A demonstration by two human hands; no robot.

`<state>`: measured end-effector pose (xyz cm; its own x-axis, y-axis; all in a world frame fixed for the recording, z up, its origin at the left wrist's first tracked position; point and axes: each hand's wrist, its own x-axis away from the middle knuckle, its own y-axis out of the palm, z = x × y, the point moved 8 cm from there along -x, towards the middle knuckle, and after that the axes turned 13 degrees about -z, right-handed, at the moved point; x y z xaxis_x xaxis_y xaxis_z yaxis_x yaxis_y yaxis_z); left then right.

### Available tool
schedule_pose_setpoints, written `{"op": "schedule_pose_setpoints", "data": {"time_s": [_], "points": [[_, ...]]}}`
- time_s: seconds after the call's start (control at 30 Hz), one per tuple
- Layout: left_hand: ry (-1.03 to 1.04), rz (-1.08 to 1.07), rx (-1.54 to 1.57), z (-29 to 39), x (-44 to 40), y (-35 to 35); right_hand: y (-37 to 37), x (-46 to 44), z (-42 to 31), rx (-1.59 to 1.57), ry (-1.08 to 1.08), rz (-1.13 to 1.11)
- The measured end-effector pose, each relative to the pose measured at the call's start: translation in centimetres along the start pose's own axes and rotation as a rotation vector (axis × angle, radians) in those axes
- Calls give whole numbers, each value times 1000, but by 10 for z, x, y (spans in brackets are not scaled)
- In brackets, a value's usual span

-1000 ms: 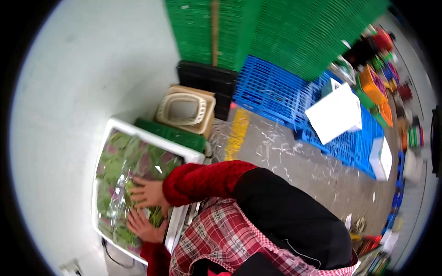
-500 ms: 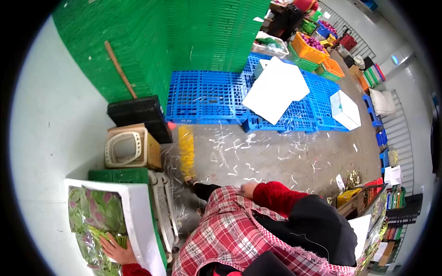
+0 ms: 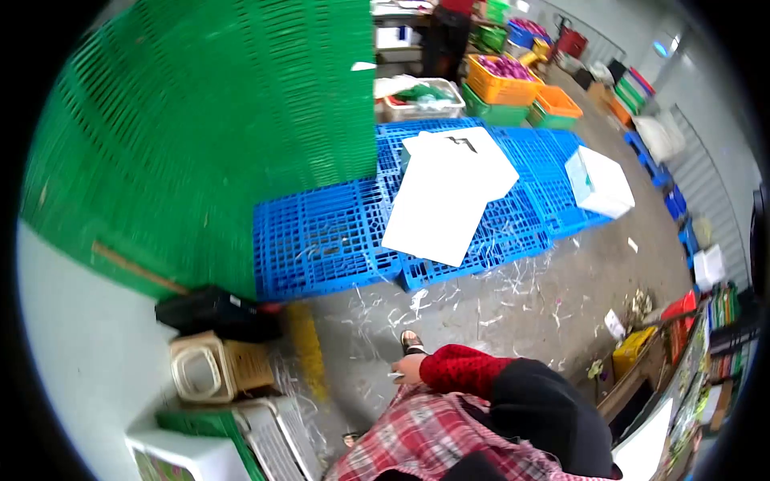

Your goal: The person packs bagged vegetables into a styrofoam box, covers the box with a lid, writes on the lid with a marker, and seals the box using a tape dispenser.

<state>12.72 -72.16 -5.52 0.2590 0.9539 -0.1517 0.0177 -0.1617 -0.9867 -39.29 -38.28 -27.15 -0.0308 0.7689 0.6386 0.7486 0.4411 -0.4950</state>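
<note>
My right hand (image 3: 410,369) hangs in front of the red plaid apron (image 3: 405,433), below a dark red sleeve. Its fingers look curled, and a small pale thing shows at their tips, too small to name. Beyond it, white foam boards (image 3: 445,196) lie on blue plastic pallets (image 3: 321,236). At the lower left stands a white foam box (image 3: 192,453) with leafy greens (image 3: 160,466) inside, partly cut off by the view's edge. My left hand is out of sight.
Stacked green crates (image 3: 216,104) rise at the left. A white box (image 3: 597,183) sits on the right pallet. Orange crates (image 3: 504,80) stand behind, near another person (image 3: 447,40). White strips litter the floor (image 3: 521,309). A wooden-handled black dustpan (image 3: 216,311) rests by the wall.
My view has swung rightward and moved nearer the pallets. My left hand, which lay on the greens in the foam box, has left the view. One foot has stepped forward.
</note>
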Motion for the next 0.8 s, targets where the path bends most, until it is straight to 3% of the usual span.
{"op": "schedule_pose_setpoints", "data": {"time_s": [0.03,0.07,0.17,0.23,0.3,0.4,0.47,0.5,0.57,0.63,0.67,0.7,0.73,0.8], "points": [[58,-103,90,58,5,26,-1,-14,46,36,0,-48],[108,-276,205,115,14,64,-14,-2,82,16,221,-33],[181,-924,525,267,77,171,-93,67,149,-152,459,28],[275,-1329,626,360,130,210,-107,75,218,-139,482,95],[389,-1577,693,429,158,220,-136,104,252,-247,557,271],[356,-1548,845,482,136,207,-158,132,302,-338,565,431],[294,-1342,942,511,104,182,-189,140,341,-378,543,490],[234,-1132,1017,519,72,170,-213,141,365,-346,559,531],[293,-1053,808,509,56,184,-283,144,410,-288,596,579],[199,-1186,683,452,68,250,-362,129,485,-249,692,602],[108,-1224,569,455,93,244,-413,132,506,-294,718,609],[3,-1277,457,477,126,231,-463,118,560,-212,623,769],[-66,-1326,381,491,158,227,-502,107,591,-205,671,686],[-134,-1431,278,523,222,210,-571,83,646,-160,623,736]]}}
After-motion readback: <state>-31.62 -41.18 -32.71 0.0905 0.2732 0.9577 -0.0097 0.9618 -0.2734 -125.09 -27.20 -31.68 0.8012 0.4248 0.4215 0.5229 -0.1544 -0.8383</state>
